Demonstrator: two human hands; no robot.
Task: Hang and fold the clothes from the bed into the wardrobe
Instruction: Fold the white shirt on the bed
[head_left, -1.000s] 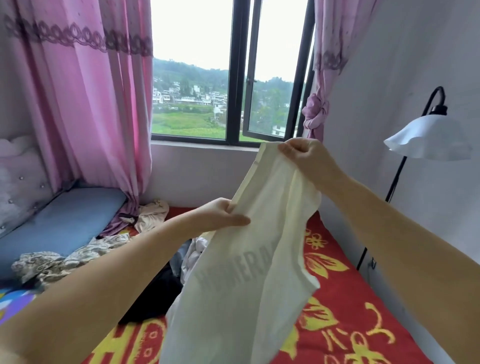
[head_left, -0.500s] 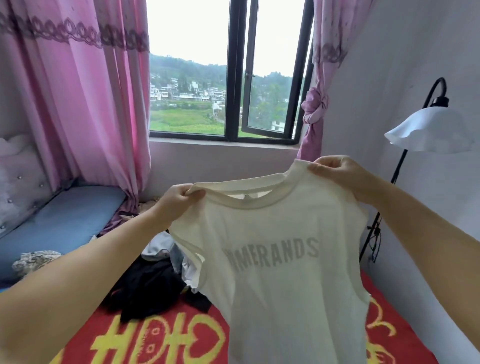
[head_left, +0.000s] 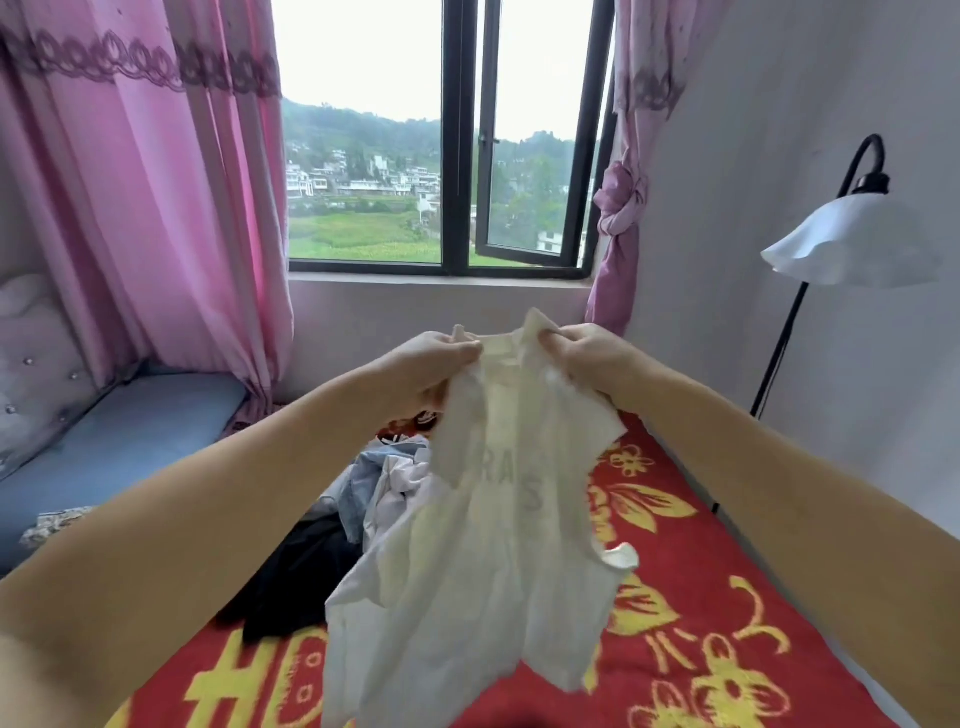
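Far: window (head_left: 441, 156) between pink curtains (head_left: 156, 208). Right: floor lamp (head_left: 841, 234), white shade. Left: blue cushion (head_left: 119, 436).

Grey lettering on the cream short-sleeved T-shirt (head_left: 483, 545): only a few letters can be read, the rest lost in folds.
Heap of black, blue and white clothes (head_left: 363, 519): partly covered by the T-shirt; single garments cannot be told apart.
Red bed cover with yellow pattern (head_left: 727, 597): cut off by the lower edge.
Fingertips of both hands: buried in the gathered neckline.
Black-stemmed floor lamp (head_left: 779, 364): base hidden behind the bed.
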